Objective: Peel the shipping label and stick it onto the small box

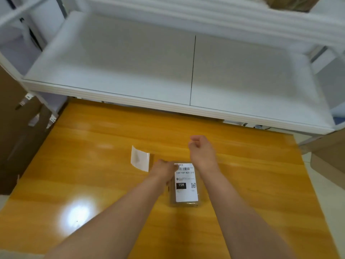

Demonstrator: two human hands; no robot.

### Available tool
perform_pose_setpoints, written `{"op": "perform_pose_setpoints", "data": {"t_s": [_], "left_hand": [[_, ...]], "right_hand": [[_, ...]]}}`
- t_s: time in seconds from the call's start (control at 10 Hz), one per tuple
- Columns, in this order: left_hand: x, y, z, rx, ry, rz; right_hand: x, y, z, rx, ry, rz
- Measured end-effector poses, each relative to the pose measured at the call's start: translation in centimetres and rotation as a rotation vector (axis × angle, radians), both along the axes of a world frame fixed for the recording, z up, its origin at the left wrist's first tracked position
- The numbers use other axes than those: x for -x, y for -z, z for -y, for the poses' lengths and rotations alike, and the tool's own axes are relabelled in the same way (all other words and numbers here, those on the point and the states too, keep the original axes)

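- Now, from the head view, we take the small box (183, 201) as our landmark; it lies flat on the yellow wooden surface (104, 184), between our two forearms.
- On top of the box we see the shipping label (186, 182), white, with a barcode, the line "15H-159-A03 210", a black "15H" block and a QR code; it covers nearly the whole top face and looks flat against it.
- Our left hand (164, 170) rests at the box's far left corner, its fingers touching the label's upper left edge beside the barcode; the fingers are bent and pressed down, and we see nothing gripped in them.
- Our right hand (202, 152) hangs just beyond the box's far right side, apart from it, loosely curled with the fingers drawn in; it is blurred, and we cannot tell whether it holds anything.
- Left of the box and a little farther from us lies the backing sheet (140, 158), blank and white, one edge curling up off the surface.
- Beyond the box, past the surface's far edge, stands a white shelf (141, 60).
- Brown cardboard cartons (13, 128) stand off the surface's left side.
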State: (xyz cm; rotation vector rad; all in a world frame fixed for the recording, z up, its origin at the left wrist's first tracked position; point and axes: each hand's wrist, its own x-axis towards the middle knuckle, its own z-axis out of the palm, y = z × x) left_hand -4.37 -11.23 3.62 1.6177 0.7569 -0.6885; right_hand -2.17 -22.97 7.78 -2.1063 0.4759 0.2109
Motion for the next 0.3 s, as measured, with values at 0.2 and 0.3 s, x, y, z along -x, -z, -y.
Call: {"op": "perform_pose_setpoints", "data": {"t_s": [0.2,0.3], "left_hand": [[-4.1,-10.7,-0.5,0.077,0.053,0.479],[-4.3,-15.9,-0.7,0.116,0.043,0.678]], "right_hand": [[-1.3,-6.7,-0.3,-0.049,-0.014,0.174],[-1.4,-10.9,-0.2,-0.142,-0.019,0.322]]}}
